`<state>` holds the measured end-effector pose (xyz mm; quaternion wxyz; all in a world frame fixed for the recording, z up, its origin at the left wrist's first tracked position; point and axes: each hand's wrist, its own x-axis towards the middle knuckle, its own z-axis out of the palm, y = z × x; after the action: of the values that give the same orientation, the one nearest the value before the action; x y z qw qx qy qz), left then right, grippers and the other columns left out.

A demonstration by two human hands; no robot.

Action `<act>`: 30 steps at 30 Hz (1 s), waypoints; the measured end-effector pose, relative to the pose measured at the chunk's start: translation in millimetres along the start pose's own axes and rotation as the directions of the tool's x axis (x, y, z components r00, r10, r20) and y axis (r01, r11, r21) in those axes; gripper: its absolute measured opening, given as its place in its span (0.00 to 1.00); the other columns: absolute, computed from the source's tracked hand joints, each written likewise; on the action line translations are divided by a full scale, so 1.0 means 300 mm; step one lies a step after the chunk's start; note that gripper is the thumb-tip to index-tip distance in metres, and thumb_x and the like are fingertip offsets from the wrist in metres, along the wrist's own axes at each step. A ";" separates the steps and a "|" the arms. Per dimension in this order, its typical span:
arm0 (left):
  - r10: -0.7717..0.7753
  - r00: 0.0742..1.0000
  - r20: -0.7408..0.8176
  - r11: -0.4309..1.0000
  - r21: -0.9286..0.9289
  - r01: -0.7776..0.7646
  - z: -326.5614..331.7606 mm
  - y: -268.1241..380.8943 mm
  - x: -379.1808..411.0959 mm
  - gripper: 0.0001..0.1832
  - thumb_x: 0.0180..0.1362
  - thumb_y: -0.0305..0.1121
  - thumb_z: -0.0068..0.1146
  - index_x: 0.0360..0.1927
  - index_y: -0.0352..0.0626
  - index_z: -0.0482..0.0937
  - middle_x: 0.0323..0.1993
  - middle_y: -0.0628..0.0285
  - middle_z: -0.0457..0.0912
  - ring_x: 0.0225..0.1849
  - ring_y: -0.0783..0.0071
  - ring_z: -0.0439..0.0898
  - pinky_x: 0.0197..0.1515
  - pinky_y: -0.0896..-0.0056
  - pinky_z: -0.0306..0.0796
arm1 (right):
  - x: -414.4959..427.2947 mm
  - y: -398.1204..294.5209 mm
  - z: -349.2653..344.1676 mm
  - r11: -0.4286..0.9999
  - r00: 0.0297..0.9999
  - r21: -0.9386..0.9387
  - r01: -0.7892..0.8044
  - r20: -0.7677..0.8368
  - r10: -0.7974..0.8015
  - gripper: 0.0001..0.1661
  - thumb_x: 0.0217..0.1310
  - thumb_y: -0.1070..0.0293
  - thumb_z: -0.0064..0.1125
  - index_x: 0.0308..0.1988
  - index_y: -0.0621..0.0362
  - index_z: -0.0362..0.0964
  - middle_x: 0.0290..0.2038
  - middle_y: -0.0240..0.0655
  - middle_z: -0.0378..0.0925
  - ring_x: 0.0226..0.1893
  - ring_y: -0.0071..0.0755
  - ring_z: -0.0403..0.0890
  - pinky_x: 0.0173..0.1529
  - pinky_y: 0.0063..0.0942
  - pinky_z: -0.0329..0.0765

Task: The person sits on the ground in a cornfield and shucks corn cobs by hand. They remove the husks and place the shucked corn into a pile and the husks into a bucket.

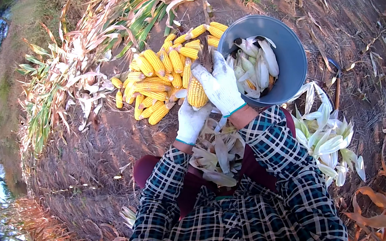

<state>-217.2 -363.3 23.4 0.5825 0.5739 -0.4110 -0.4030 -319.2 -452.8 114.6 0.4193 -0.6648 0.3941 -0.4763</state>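
Observation:
An ear of yellow corn [197, 92] is held between my two hands, with dark silk at its far end. My left hand [192, 118], in a white knit glove, grips the ear's near end from below. The gloved right hand [222, 86], its fingertips stained dark, closes over the ear's far part. Just beyond them lies a pile of husked corn ears [154, 82] on the soil. A grey plastic bucket [292, 71] stands right of the pile, holding several ears in pale husks [257, 65].
Loose husks [219, 153] lie between my knees, and more husks [325, 141] lie right of the bucket. A sickle with a wooden handle [338, 92] rests on the ground beyond them. Dry and green corn stalks [116, 11] spread along the far left.

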 end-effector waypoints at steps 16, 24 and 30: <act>0.560 0.820 0.118 0.528 0.712 -0.463 0.011 0.245 -0.086 0.34 0.49 0.30 0.63 0.59 0.33 0.62 0.58 0.44 0.66 0.57 0.54 0.70 0.57 0.60 0.65 | 0.006 0.007 -0.028 0.941 0.951 0.153 -0.302 -0.025 0.309 0.32 0.65 0.53 0.42 0.51 0.75 0.65 0.49 0.58 0.71 0.52 0.50 0.71 0.57 0.33 0.65; 0.441 0.896 -0.046 0.797 0.478 -0.368 0.000 0.168 -0.071 0.42 0.53 0.35 0.59 0.66 0.31 0.49 0.64 0.42 0.57 0.66 0.56 0.59 0.63 0.60 0.57 | -0.036 0.061 0.068 0.705 0.918 0.590 -0.393 0.213 0.334 0.26 0.67 0.55 0.37 0.46 0.68 0.70 0.45 0.47 0.75 0.46 0.41 0.75 0.53 0.32 0.68; 0.432 0.883 -0.184 0.891 0.237 -0.386 -0.049 0.181 -0.045 0.57 0.45 0.34 0.69 0.69 0.35 0.37 0.65 0.43 0.52 0.65 0.58 0.59 0.64 0.60 0.57 | -0.045 -0.053 0.050 0.189 0.845 0.845 -0.500 0.427 0.323 0.21 0.68 0.59 0.40 0.51 0.63 0.65 0.48 0.40 0.72 0.47 0.37 0.75 0.56 0.35 0.70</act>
<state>-207.9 -344.7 77.4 0.6399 0.5707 -0.4895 -0.1586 -306.0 -432.3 122.6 0.8636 -0.1986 0.1731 -0.4298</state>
